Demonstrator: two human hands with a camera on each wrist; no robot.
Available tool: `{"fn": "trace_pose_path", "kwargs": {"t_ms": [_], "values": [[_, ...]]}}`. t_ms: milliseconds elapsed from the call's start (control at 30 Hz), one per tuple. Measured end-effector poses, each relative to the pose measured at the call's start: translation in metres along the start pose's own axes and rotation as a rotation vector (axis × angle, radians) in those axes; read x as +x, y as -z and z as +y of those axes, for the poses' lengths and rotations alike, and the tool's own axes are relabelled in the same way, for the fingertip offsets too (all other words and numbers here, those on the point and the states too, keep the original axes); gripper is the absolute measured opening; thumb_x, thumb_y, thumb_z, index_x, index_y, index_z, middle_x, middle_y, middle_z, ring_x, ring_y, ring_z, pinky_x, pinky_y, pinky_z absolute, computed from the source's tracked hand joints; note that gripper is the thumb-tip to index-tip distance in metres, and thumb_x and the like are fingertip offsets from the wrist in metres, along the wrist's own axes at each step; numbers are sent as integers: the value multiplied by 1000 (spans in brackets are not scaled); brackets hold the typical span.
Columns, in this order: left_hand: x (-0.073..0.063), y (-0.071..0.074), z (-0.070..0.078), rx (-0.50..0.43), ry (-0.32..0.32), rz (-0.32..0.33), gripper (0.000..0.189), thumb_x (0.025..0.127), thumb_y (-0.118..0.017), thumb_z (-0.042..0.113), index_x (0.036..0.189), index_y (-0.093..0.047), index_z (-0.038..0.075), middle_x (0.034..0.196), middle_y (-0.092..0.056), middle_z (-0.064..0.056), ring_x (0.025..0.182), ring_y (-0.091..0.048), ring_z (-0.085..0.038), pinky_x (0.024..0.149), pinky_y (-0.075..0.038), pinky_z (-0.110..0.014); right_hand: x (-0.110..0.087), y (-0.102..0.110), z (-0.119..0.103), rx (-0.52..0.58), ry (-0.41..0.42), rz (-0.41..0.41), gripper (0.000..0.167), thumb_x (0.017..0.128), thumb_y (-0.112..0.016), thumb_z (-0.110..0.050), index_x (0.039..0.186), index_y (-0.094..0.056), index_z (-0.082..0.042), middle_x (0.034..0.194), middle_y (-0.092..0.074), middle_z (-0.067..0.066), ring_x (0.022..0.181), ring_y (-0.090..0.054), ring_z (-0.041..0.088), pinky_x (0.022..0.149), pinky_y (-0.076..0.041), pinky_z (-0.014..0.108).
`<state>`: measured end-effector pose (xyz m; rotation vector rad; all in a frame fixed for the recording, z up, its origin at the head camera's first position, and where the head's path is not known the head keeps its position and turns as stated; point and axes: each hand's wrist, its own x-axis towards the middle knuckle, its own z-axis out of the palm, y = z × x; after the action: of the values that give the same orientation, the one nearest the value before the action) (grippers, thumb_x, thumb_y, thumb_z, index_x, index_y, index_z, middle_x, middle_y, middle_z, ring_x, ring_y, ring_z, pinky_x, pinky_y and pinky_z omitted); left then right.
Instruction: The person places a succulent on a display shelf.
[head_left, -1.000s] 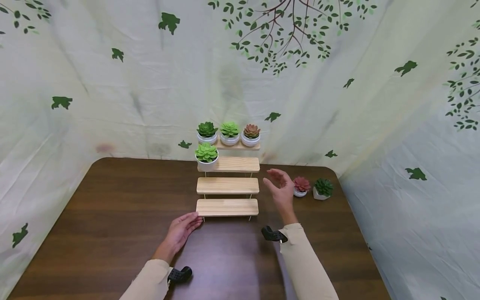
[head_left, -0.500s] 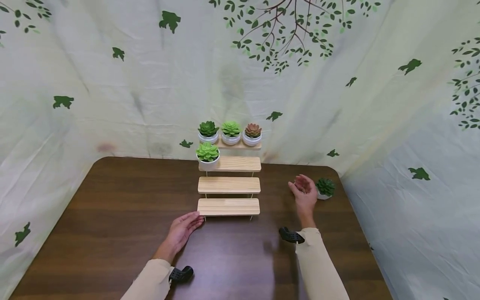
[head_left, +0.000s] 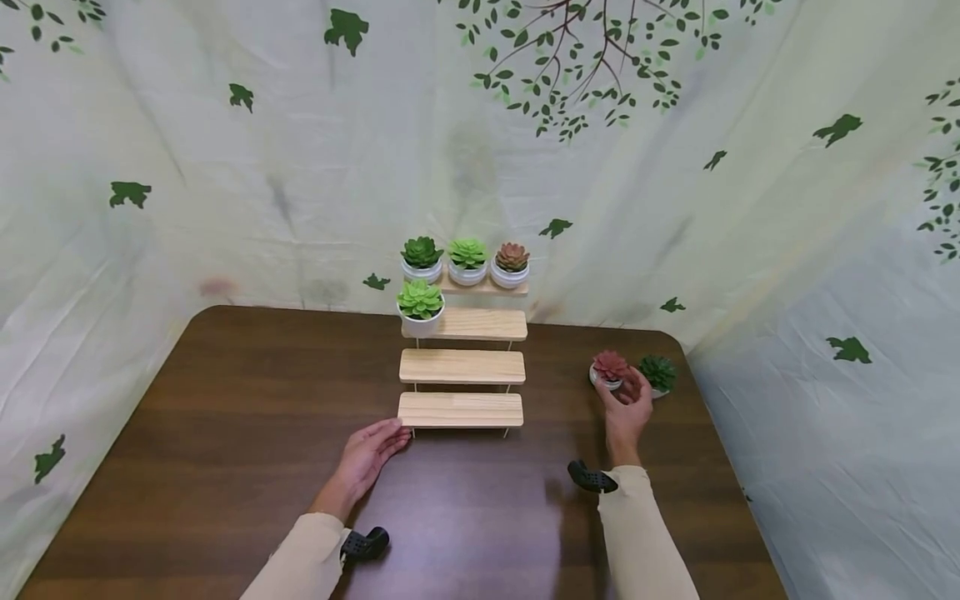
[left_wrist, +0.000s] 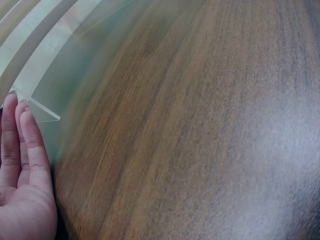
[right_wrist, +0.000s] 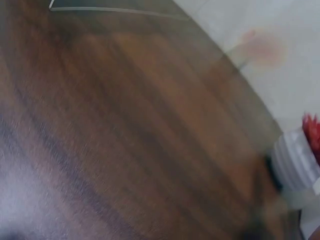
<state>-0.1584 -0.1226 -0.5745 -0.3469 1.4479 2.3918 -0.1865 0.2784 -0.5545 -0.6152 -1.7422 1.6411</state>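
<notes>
In the head view, a small stepped display stand with wooden shelves (head_left: 461, 367) stands mid-table. My left hand (head_left: 369, 457) rests at its lowest shelf's left front corner, fingers fairly straight. The left wrist view shows those fingers (left_wrist: 34, 137) right by a clear support (left_wrist: 45, 110). My right hand (head_left: 628, 412) holds a red succulent (head_left: 610, 367) in a white pot, thumb in front, fingers curved round the right side. In the right wrist view its ribbed pot (right_wrist: 295, 160) shows at the right edge; most of that hand is out of frame.
Dark green (head_left: 422, 253), light green (head_left: 468, 254) and brownish (head_left: 512, 257) potted succulents stand on the top shelf. Another light green succulent (head_left: 420, 300) sits one step lower, at left. A dark green succulent (head_left: 657, 375) stands right of my right hand. Patterned cloth (head_left: 300, 167) hangs behind the table.
My right hand has moved right, away from beside the stand, to the red succulent and closed round its pot. My left hand has stayed at the shelf corner. The view has shifted slightly.
</notes>
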Motion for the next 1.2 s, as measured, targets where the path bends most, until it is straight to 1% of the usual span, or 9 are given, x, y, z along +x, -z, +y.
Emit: {"fn": "trace_pose_path", "kwargs": {"t_ms": [267, 533, 733, 767, 867, 967, 1000, 1100, 1200], "values": [[1, 1, 2, -25, 0, -31, 23, 99, -51, 3, 88, -70, 11, 86, -71, -3, 85, -68, -12, 84, -56, -25, 4, -1, 12, -44, -85, 2, 74, 74, -79, 6, 138, -41, 0, 128, -49, 17, 111, -46, 28, 83, -40, 24], [2, 2, 1, -29, 4, -38, 22, 99, -52, 3, 88, -70, 11, 85, -71, -2, 85, -68, -12, 84, -56, -24, 8, -7, 19, 14, -149, -70, 89, 74, -76, 11, 146, -26, 0, 141, -41, 20, 117, -44, 29, 98, -42, 37], [1, 5, -4, -28, -75, -98, 11, 95, -61, 10, 91, -71, 12, 87, -71, -1, 85, -68, -12, 82, -56, -24, 11, -10, 27, 47, -162, -88, 92, 73, -76, 13, 147, -22, 0, 144, -39, 20, 122, -43, 31, 101, -41, 37], [1, 6, -5, -47, -101, -133, 10, 94, -62, 10, 93, -72, 10, 88, -72, -3, 86, -68, -12, 82, -56, -24, 12, -11, 28, 43, -161, -91, 92, 73, -76, 12, 147, -22, 0, 144, -39, 20, 123, -42, 31, 103, -41, 37], [0, 6, -5, -53, -123, -156, 8, 93, -64, 12, 94, -72, 10, 89, -72, -3, 86, -68, -12, 82, -56, -23, 16, -13, 28, 6, -161, -102, 90, 75, -76, 9, 146, -22, 1, 145, -38, 20, 129, -40, 31, 108, -39, 39], [1, 4, -5, -38, -88, -109, 8, 94, -63, 11, 94, -71, 8, 88, -71, -4, 86, -68, -13, 82, -56, -25, 20, -13, 28, -41, -154, -100, 83, 76, -76, 7, 143, -27, 4, 143, -40, 21, 131, -39, 31, 111, -34, 40], [1, 3, -4, -16, -57, -69, 8, 94, -63, 10, 92, -71, 10, 87, -71, -3, 85, -68, -12, 83, -56, -25, 21, -14, 28, -56, -150, -97, 80, 76, -76, 7, 141, -30, 5, 142, -41, 22, 131, -39, 32, 112, -33, 40], [2, 2, -1, -17, 12, -21, 14, 96, -57, 5, 91, -69, 8, 86, -71, -5, 86, -67, -14, 86, -55, -27, 23, -14, 28, -112, -148, -95, 71, 76, -77, 6, 136, -39, 7, 138, -46, 24, 129, -42, 33, 112, -33, 41], [2, 2, 0, -25, 37, -12, 18, 98, -54, 3, 89, -69, 8, 85, -71, -4, 86, -67, -14, 87, -55, -27, 23, -14, 27, -174, -163, -107, 67, 77, -78, 2, 133, -44, 6, 136, -49, 23, 127, -44, 33, 111, -34, 41]]}}
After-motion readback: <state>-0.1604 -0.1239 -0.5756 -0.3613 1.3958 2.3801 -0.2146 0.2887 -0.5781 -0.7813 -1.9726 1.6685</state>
